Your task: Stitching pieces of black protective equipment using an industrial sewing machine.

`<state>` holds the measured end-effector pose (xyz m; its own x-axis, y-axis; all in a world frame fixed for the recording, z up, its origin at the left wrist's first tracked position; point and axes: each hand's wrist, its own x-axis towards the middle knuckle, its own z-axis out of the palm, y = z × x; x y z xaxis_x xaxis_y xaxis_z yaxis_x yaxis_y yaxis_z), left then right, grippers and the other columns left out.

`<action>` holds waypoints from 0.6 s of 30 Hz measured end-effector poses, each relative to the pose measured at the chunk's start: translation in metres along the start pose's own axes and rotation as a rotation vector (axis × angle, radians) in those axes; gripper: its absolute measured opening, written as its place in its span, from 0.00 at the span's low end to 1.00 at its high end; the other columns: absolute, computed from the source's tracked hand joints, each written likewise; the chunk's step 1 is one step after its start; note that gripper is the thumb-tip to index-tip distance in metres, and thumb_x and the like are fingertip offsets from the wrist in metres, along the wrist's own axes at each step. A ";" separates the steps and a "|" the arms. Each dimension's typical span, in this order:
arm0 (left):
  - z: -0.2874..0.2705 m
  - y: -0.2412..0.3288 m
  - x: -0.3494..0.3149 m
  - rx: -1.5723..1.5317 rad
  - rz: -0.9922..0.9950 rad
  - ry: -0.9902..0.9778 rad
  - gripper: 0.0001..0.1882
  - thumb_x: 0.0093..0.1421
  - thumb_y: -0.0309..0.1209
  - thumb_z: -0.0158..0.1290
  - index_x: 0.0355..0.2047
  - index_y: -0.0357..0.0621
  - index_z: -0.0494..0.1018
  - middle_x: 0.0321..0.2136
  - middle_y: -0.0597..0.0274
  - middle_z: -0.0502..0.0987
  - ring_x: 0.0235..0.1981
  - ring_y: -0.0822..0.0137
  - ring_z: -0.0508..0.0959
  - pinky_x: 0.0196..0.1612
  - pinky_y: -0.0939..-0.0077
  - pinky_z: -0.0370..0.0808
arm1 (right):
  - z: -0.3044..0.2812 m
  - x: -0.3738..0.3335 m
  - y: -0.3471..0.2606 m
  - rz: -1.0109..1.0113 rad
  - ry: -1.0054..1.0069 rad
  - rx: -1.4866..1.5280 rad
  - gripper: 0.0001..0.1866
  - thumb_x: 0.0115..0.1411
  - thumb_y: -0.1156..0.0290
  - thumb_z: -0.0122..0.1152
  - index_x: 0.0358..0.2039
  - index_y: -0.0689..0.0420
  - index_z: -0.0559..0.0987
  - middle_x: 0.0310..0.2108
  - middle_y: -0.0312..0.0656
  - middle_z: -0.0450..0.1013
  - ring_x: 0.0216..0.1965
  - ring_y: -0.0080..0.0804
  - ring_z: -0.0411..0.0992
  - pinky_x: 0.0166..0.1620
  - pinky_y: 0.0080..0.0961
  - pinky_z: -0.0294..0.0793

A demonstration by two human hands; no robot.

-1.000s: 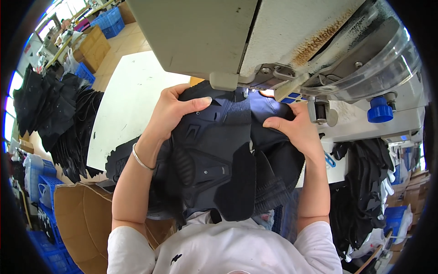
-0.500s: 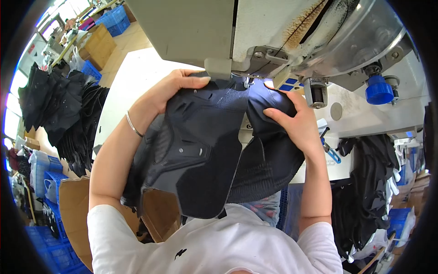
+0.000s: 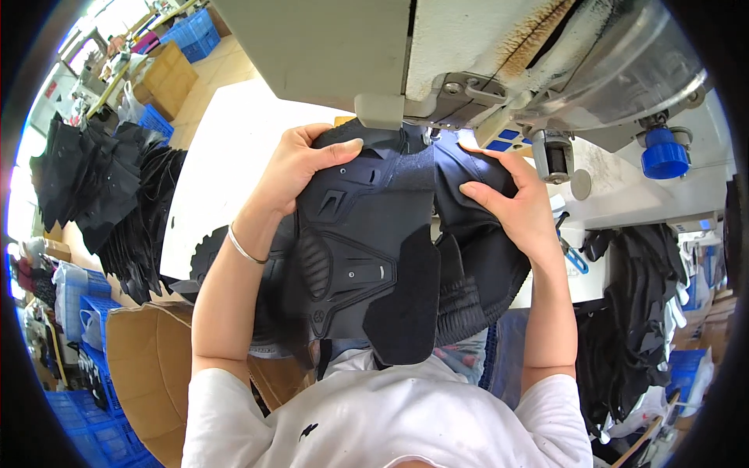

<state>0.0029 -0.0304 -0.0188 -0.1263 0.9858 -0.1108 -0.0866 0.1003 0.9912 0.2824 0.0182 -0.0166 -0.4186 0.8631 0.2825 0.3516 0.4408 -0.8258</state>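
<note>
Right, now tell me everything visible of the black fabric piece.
The black fabric piece looks matte and flexible, with raised moulded sections, a ribbed oval and small pale dots. A plain, darker panel sits lower right of these. Its top lies beneath the sewing machine head; it is bunched on the right, its lower end near the person's white shirt. The left hand holds its upper left; the right hand its upper right.

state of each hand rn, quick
Left hand: closed, holding black fabric panel with raised moulded shapes.
Right hand: closed, holding smooth black fabric.
</note>
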 end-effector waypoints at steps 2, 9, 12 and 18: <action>0.003 0.000 -0.002 -0.007 0.007 0.022 0.11 0.52 0.28 0.63 0.32 0.32 0.77 0.24 0.64 0.77 0.22 0.79 0.75 0.25 0.86 0.74 | -0.001 0.001 0.000 -0.012 -0.001 -0.015 0.18 0.50 0.66 0.70 0.37 0.63 0.78 0.29 0.41 0.77 0.31 0.22 0.70 0.39 0.25 0.71; 0.004 -0.003 -0.001 -0.020 0.055 0.027 0.13 0.52 0.27 0.62 0.35 0.31 0.77 0.26 0.62 0.79 0.23 0.78 0.76 0.27 0.85 0.74 | -0.002 0.002 0.004 0.080 -0.054 -0.009 0.17 0.50 0.69 0.69 0.40 0.62 0.77 0.33 0.37 0.75 0.35 0.20 0.69 0.42 0.21 0.69; 0.003 -0.005 0.001 -0.039 0.036 0.019 0.13 0.52 0.27 0.63 0.36 0.31 0.77 0.27 0.61 0.79 0.24 0.77 0.77 0.28 0.85 0.75 | -0.003 0.002 0.002 0.120 -0.052 -0.017 0.21 0.51 0.73 0.68 0.47 0.60 0.78 0.39 0.36 0.75 0.40 0.21 0.70 0.47 0.18 0.67; 0.000 -0.012 0.006 -0.058 0.032 -0.006 0.14 0.52 0.28 0.62 0.37 0.31 0.77 0.28 0.61 0.79 0.25 0.76 0.78 0.30 0.84 0.76 | 0.000 0.002 -0.001 0.133 -0.047 0.001 0.20 0.52 0.72 0.68 0.46 0.61 0.78 0.38 0.35 0.75 0.39 0.19 0.71 0.47 0.17 0.68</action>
<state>0.0028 -0.0259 -0.0315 -0.1240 0.9892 -0.0785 -0.1401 0.0609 0.9883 0.2808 0.0198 -0.0153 -0.4067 0.9016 0.1473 0.4059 0.3227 -0.8550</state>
